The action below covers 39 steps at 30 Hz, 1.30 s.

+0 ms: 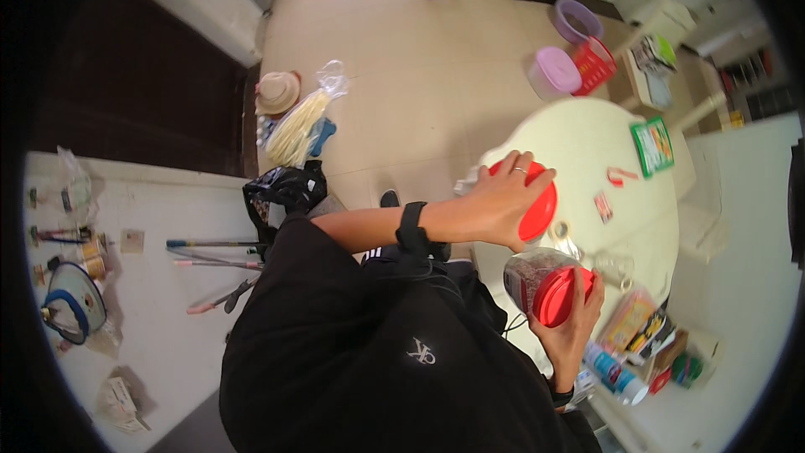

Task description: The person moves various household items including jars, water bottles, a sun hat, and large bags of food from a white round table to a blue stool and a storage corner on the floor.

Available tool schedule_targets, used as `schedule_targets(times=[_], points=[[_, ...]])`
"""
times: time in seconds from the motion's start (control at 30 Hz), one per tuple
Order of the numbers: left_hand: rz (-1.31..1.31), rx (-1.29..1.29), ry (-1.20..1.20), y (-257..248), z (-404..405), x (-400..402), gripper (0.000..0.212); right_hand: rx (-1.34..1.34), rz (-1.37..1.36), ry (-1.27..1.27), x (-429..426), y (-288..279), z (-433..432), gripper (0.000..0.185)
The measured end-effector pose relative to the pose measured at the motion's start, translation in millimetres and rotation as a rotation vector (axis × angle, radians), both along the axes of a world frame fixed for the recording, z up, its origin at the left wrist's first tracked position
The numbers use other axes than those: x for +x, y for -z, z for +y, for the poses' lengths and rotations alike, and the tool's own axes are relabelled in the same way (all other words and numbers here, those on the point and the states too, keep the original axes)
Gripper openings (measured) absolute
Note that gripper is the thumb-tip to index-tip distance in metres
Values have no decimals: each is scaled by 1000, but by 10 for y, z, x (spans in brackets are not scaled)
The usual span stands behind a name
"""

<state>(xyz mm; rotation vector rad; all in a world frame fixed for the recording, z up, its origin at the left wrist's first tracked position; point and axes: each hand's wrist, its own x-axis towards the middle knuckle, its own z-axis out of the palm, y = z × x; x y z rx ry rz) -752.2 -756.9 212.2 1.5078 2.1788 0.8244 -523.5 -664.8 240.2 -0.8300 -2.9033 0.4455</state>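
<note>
My left hand (487,211) spreads its fingers over a round red lid (542,211) at the near left edge of the cream table (591,129). What lies under that lid is mostly hidden by the hand. Closer to my body, a clear plastic jar (527,274) holds small reddish-brown grains and is tilted. My right hand (566,333) grips the jar by its red screw lid (556,302), fingers on one side and thumb on the other. The lid sits on the jar's mouth. A roll of tape (561,231) and a clear container (613,268) are beside the jar.
Farther along the table are a green packet (653,146), a red-and-white item (619,176) and a small packet (603,207). A blue-and-white can (615,372) lies among packages at right. A black plastic bag (286,192) stands left of me; a pink lidded bin (556,72) is beyond the table.
</note>
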Motion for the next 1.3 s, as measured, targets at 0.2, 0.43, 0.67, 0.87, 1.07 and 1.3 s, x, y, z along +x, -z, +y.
schedule_targets(times=[0.2, 0.43, 0.67, 0.87, 1.07, 1.3], points=[[-115, -120, -509, 248, -1139, -1060, 96, -54, -19, -270, -1480, -20, -218, 88], [-88, -314, -970, 580, -2173, -1995, 102, -171, -11, -539, -3060, 106, -517, 89], [-116, -374, -1277, 927, -2738, -2846, 105, -292, -49, -653, -4539, 284, -374, 89], [-203, -336, -1551, 1058, -2855, -3633, 107, -227, -45, -928, -6357, 698, -306, 91], [-197, -185, -1711, 931, -2994, -4441, 102, -30, -5, -1297, -8067, 1077, -931, 90], [-282, -144, -1821, 1397, -3071, -5537, 100, 8, -91, -1541, -9495, 1790, -2019, 95]])
